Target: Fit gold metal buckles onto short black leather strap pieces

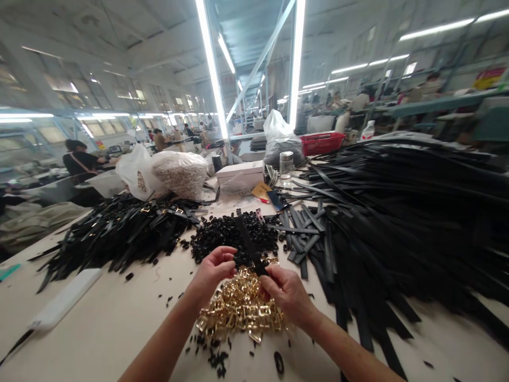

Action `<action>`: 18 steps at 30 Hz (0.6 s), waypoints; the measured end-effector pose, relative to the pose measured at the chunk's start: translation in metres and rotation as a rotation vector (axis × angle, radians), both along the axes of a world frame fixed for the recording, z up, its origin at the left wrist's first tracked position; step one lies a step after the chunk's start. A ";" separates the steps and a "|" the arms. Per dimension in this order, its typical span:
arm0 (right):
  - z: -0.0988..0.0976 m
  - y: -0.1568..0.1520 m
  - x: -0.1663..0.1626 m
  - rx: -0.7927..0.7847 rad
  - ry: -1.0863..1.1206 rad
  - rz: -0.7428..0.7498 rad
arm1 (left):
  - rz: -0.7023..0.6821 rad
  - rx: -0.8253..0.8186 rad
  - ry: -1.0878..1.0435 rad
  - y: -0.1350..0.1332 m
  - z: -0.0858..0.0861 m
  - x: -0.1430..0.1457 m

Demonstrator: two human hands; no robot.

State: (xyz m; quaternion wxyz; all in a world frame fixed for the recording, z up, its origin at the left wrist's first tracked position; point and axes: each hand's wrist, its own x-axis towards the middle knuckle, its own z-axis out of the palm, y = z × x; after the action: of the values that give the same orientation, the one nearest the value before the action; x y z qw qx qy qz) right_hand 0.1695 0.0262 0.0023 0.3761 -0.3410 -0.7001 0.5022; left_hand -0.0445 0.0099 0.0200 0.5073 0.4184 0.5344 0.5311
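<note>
My right hand (287, 293) is closed on a black strap (247, 241) that rises away from me over the table. My left hand (214, 268) sits just left of it, fingers curled in a pinch; whatever they hold is too small to make out. Both hands hover above a heap of gold metal buckles (240, 307). Behind the buckles lies a pile of small black loops (233, 236).
A large stack of black straps (397, 212) fills the right side. Straps with buckles fitted (115, 233) are heaped at left. White plastic bags (175, 172), a white box (242, 175), a jar (286, 165) and a red basket (321, 142) stand behind. Other people work at distant tables.
</note>
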 end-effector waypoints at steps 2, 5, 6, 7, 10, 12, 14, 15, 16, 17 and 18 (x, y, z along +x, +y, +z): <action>-0.002 0.001 -0.001 -0.010 0.006 -0.017 | -0.004 -0.017 -0.223 -0.001 -0.001 0.018; -0.004 0.002 -0.001 -0.027 0.027 -0.024 | -0.017 -0.075 -0.360 -0.005 -0.004 0.033; -0.005 0.002 -0.002 -0.028 0.028 -0.024 | -0.026 -0.100 -0.371 -0.006 -0.006 0.034; -0.005 0.002 -0.002 -0.025 0.023 -0.026 | -0.034 -0.121 -0.369 -0.007 -0.007 0.034; -0.006 0.002 -0.003 -0.007 -0.004 -0.025 | -0.019 -0.136 -0.343 -0.008 -0.010 0.033; -0.007 0.000 -0.004 -0.001 -0.016 -0.020 | 0.007 -0.125 -0.335 -0.007 -0.012 0.035; -0.008 -0.001 -0.006 -0.006 -0.021 -0.027 | 0.016 -0.136 -0.338 -0.006 -0.014 0.039; -0.008 -0.001 -0.007 -0.014 -0.019 -0.038 | 0.009 -0.144 -0.335 -0.005 -0.015 0.041; -0.009 0.000 -0.007 -0.025 -0.014 -0.050 | 0.004 -0.145 -0.324 -0.004 -0.015 0.043; -0.010 0.001 -0.007 -0.035 -0.006 -0.064 | 0.010 -0.138 -0.301 -0.003 -0.014 0.042; -0.010 0.003 -0.006 -0.042 0.003 -0.080 | 0.025 -0.119 -0.265 -0.002 -0.012 0.040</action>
State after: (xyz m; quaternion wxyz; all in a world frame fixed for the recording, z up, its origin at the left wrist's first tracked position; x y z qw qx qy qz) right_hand 0.1632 0.0290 -0.0079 0.3896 -0.3757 -0.6747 0.5019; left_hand -0.0046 0.0079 0.0082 0.5907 0.3071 0.4985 0.5552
